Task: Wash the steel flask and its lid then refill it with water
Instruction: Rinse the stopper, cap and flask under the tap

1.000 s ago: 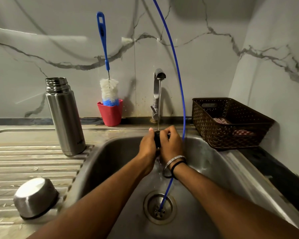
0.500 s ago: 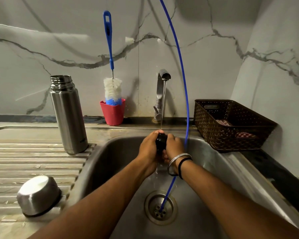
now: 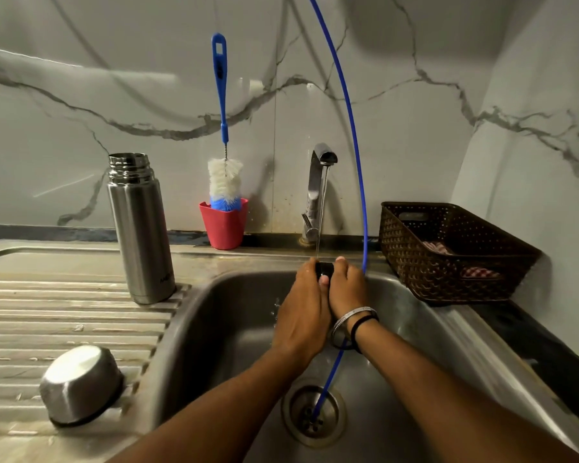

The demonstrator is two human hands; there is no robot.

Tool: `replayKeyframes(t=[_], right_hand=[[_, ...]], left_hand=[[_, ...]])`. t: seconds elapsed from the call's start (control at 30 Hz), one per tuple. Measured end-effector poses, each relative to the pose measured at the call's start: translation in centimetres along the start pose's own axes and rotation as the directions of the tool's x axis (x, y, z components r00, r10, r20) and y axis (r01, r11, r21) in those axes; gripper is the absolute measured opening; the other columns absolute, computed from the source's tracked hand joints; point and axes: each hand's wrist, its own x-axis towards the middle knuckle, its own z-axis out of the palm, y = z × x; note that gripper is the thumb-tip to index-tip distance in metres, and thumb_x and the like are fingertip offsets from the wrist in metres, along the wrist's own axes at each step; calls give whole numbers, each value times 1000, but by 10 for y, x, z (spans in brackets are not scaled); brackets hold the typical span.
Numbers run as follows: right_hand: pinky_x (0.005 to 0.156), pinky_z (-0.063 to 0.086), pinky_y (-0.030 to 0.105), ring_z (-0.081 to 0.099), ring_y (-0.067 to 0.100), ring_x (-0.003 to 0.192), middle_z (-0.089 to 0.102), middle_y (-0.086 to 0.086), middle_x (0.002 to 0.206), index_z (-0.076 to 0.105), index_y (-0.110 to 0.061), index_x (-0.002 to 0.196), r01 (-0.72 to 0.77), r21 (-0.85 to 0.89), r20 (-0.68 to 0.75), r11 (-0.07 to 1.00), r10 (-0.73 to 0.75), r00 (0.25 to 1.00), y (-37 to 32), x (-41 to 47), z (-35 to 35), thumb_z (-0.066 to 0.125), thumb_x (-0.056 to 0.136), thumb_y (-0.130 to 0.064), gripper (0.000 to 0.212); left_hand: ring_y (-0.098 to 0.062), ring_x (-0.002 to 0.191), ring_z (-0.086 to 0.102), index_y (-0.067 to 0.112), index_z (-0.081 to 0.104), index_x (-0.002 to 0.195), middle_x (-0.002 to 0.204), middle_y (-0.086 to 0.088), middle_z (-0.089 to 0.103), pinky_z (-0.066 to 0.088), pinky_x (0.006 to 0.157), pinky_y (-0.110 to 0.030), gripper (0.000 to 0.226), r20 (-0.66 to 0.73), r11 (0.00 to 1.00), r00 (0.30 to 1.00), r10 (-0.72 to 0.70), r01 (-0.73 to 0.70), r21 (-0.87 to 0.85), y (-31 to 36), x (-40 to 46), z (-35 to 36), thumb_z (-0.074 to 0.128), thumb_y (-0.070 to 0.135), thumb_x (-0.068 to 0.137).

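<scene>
Mid-frame, under the running tap [image 3: 321, 182]: our left hand [image 3: 303, 309] and right hand [image 3: 346, 289] both grip the black lid [image 3: 325, 269], rinsing. Flask [image 3: 139, 228] stands open, left of centre, on the drainboard [image 3: 64, 312]; refill not yet done.

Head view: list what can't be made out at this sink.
- Black stopper: mostly covered by the left hand and right hand; its shape is unclear.
- Flask interior: the mouth is seen from the side, so any contents are hidden.
- Steel cup: it lies upside down, inside hidden.
- Basket contents: the wall screens all but a checked cloth.
- Blue tube: its upper end is cut off by the top edge.
</scene>
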Motion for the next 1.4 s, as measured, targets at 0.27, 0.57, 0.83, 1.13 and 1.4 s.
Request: replayKeyframes(t=[0.27, 0.57, 0.83, 1.13, 1.4], right_hand=[[52, 34, 17, 48, 6, 53, 48, -8, 57, 53, -22, 70, 461, -471, 105, 752, -472, 875, -5, -12, 2, 31, 109, -32, 46], [48, 27, 17, 40, 5, 48, 43, -11, 61, 53, -20, 91, 672, -588, 243, 450, -695, 677, 1, -1, -6, 22, 106, -38, 39], [64, 38, 30, 55, 20, 66, 55, 3, 69, 54, -17, 74, -22, -65, 66, 998, 26, 997, -19, -10, 8, 35, 107, -31, 41], [38, 50, 26, 60, 17, 39, 61, 6, 49, 62, -7, 82, -467, 215, 295, 858, 399, 868, -29, -7, 5, 44, 104, -38, 42], [53, 31, 24, 46, 9, 51, 44, -7, 55, 50, -24, 73, 590, -618, 285, 519, -552, 784, 4, 3, 1, 26, 108, -38, 44]], left_hand=[[-16, 72, 58, 14, 59, 81, 76, -3, 61, 48, 66, -35, 39, -144, 963, 954, -265, 254, -87, 2, 31, -9, 35, 30, 108], [-12, 47, 44, 10, 63, 76, 55, 0, 52, 36, 47, -24, 70, 297, 556, 747, -594, 649, -519, 2, 34, -12, 23, 59, 106], [-10, 78, 64, 25, 63, 94, 85, 5, 67, 55, 74, -35, 61, -78, 986, 995, -60, 71, 148, -11, 35, -18, 24, 71, 98], [-11, 78, 62, 31, 57, 112, 95, 7, 67, 46, 67, -28, 35, -130, 878, 978, 163, -83, 470, -26, 33, -13, 30, 53, 106], [-13, 47, 45, 10, 58, 85, 59, -5, 52, 36, 42, -22, 54, 258, 627, 741, -620, 666, -404, -11, 36, -11, 22, 43, 109]])
